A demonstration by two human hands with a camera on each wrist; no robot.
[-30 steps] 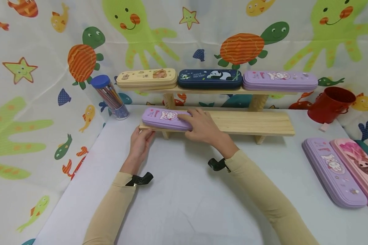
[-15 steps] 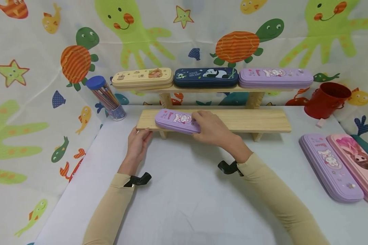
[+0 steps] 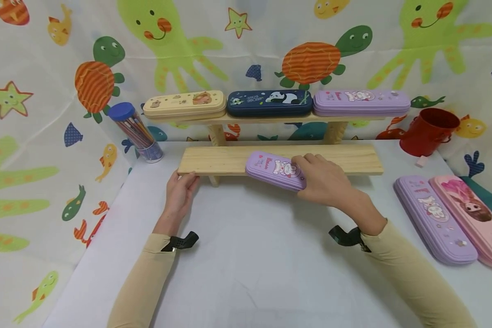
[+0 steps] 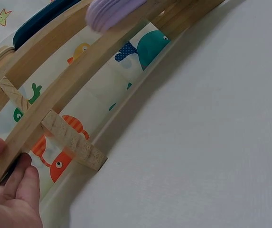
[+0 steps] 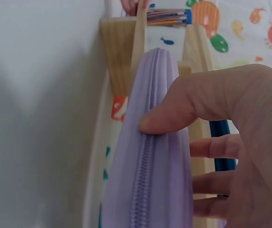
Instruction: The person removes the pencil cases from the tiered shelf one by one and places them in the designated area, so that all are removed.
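A purple pencil case [image 3: 266, 167] with a bunny print is held by my right hand [image 3: 325, 180] at its right end. In the right wrist view, my thumb presses the zip side of the case [image 5: 136, 180] while the fingers go over its far side. The case slants over the front edge of the lower board of a wooden two-tier shelf [image 3: 213, 160]; whether it touches the board I cannot tell. At the board's left end, my left hand [image 3: 180, 193] pinches the edge, thumb above and fingers underneath, as the left wrist view shows.
On the upper board sit a yellow case [image 3: 184, 105], a navy panda case [image 3: 269, 104] and another purple case [image 3: 361, 104]. A pencil tub [image 3: 136, 132] stands left; a red bucket [image 3: 428, 132] stands right. Purple [image 3: 434, 218] and pink [image 3: 473, 218] cases lie on the right.
My right hand has moved the purple pencil case rightward from the lower board's left end to about its middle, its right end swinging toward me. The left hand keeps its grip on the board.
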